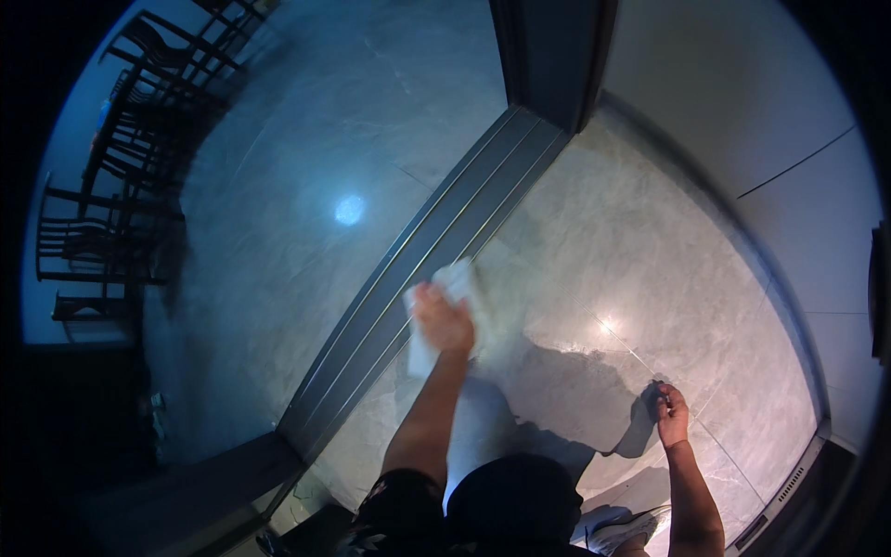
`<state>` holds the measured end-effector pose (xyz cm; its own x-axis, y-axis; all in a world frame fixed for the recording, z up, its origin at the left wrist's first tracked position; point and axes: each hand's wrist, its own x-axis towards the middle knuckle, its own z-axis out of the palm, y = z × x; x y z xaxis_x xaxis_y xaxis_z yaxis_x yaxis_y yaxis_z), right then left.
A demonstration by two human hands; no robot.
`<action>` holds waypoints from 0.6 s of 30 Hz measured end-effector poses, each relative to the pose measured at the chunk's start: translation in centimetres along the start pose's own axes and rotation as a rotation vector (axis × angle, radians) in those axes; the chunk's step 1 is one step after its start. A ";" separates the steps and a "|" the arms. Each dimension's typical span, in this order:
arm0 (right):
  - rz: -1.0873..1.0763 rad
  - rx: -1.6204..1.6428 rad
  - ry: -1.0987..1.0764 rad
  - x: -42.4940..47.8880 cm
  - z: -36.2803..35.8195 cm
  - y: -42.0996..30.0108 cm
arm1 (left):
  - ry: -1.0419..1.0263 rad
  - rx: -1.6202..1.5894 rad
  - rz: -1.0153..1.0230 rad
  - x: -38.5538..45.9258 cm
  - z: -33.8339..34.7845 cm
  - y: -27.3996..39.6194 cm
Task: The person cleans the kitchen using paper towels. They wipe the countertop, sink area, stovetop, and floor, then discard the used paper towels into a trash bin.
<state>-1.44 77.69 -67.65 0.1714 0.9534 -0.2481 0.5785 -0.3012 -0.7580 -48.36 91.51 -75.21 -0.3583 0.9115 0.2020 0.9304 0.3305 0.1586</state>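
My left hand, blurred, lies on a white cloth or wipe at the inner edge of the dark metal sliding-door track. Part of the cloth shows beyond the fingertips and part beside the wrist. The track has several bright parallel rails and crosses the floor diagonally. Off to the right, my right hand is low over the marbled tile floor, its fingers bent and close together beside a dark shadow. Whether those fingers touch the floor or pinch something small cannot be made out.
A dark door frame post rises at the track's far end. Dark wooden chairs and a table stand at the far left, in dim light. A pale wall curves along the right. A shoe is at the lower right.
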 end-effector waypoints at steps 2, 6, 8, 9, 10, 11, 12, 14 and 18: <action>-0.015 -0.045 -0.026 -0.2 0.8 -0.3 | -0.150 0.001 0.040 4.9 0.0 8.3; -0.172 -0.145 -0.049 0.1 0.7 -4.9 | -0.178 -0.039 0.273 11.6 2.6 16.3; -0.108 -0.146 -0.016 -0.8 -0.1 -5.2 | -0.227 -0.096 0.406 12.0 3.1 18.5; -0.067 -0.144 0.001 -1.3 -0.3 -4.6 | -0.259 -0.120 0.470 11.8 3.1 19.0; -0.017 -0.135 0.027 -2.2 -0.1 -4.1 | -0.271 -0.148 0.547 11.0 2.4 19.4; 0.018 -0.131 0.031 -3.2 0.0 -3.6 | -0.315 -0.151 0.613 9.2 2.4 19.5; 0.048 -0.124 0.034 -4.1 0.3 -3.2 | -0.353 -0.150 0.677 6.9 2.1 18.9; 0.138 -0.076 0.045 -5.8 1.1 -2.1 | -0.431 -0.172 0.829 1.0 0.9 17.9; 0.049 -0.180 -0.036 -5.4 -0.6 -5.8 | -0.803 -0.478 1.172 -6.5 -1.5 15.1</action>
<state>-5.24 74.31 -61.62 0.1760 0.9357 -0.3058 0.7038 -0.3368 -0.6255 -32.12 90.19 -72.69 0.8371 0.5358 -0.1106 0.4824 -0.6276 0.6111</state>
